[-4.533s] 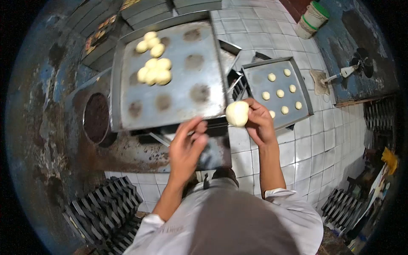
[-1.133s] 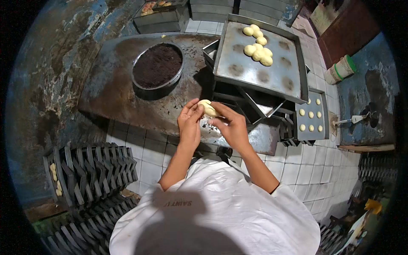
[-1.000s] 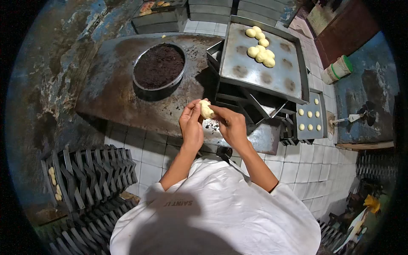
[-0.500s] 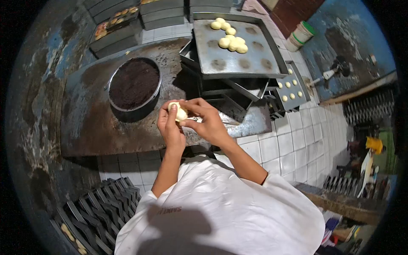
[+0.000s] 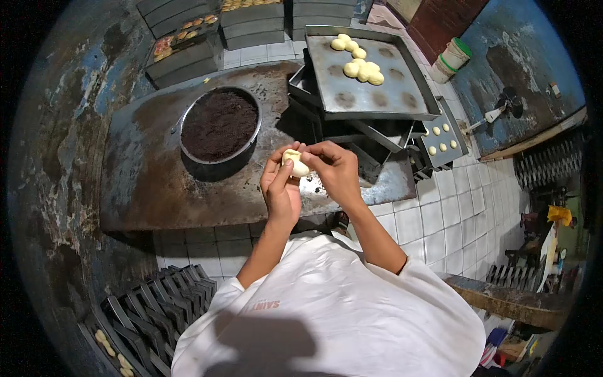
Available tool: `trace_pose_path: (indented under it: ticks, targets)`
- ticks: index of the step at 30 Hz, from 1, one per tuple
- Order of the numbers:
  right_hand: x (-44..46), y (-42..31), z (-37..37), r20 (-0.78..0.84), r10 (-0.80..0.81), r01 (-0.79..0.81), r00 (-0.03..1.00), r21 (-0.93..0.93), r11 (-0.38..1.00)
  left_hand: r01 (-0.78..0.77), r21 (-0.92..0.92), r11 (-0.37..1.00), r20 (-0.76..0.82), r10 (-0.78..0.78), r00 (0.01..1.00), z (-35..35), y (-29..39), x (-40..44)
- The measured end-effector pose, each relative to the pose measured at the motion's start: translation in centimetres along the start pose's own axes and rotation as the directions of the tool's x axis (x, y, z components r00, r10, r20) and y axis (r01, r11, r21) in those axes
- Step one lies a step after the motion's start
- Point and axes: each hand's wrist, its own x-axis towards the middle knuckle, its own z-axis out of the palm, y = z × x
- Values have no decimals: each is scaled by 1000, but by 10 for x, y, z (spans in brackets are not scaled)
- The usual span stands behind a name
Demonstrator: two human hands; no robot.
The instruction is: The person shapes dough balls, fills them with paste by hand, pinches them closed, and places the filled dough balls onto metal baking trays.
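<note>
My left hand (image 5: 280, 193) cups a pale yellow dough ball (image 5: 296, 166), its thumb pressed on the near side. The fingers of my right hand (image 5: 340, 174) pinch the top right edge of that dough, which looks folded and uneven on top. Both hands are above the near edge of the worktable. To their left, a round metal pot (image 5: 212, 163) holds dark brown crumbly filling (image 5: 220, 124). Beyond my right hand, several smooth dough balls (image 5: 363, 71) lie grouped on a metal baking tray (image 5: 342, 88).
The stained worktable (image 5: 147, 195) carries the pot and a crooked stack of trays. Another tray (image 5: 447, 151) with small dough pieces is at the right. Baked goods (image 5: 195, 28) fill trays at the back. A lidded bucket (image 5: 451, 61) and a dark rack (image 5: 147, 314) stand around.
The view has shifted, so the table and pot appear further right. My right fingers have moved onto the dough's upper edge, and the dough has turned slightly in my left hand.
</note>
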Motion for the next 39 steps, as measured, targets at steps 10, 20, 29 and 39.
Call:
trace_pose_path:
  ticks: [10, 20, 29, 39]
  targets:
    - [6, -4, 16, 14, -258, 251, 966, -286, 925, -40, 0, 999, -77, 40, 996, -7, 4, 3]
    - [2, 5, 5, -42, -62, 57, 997, -120, 991, -125, 289, 949, -171, 180, 969, 2, -35, 24]
    - [4, 35, -64, -35, -65, 64, 997, -44, 997, 118, 326, 938, -232, -42, 972, 48, -72, 32]
    - [5, 67, -279, 61, 325, -327, 944, 325, 887, -394, 751, 531, 464, 0, 886, 180, -226, 42]
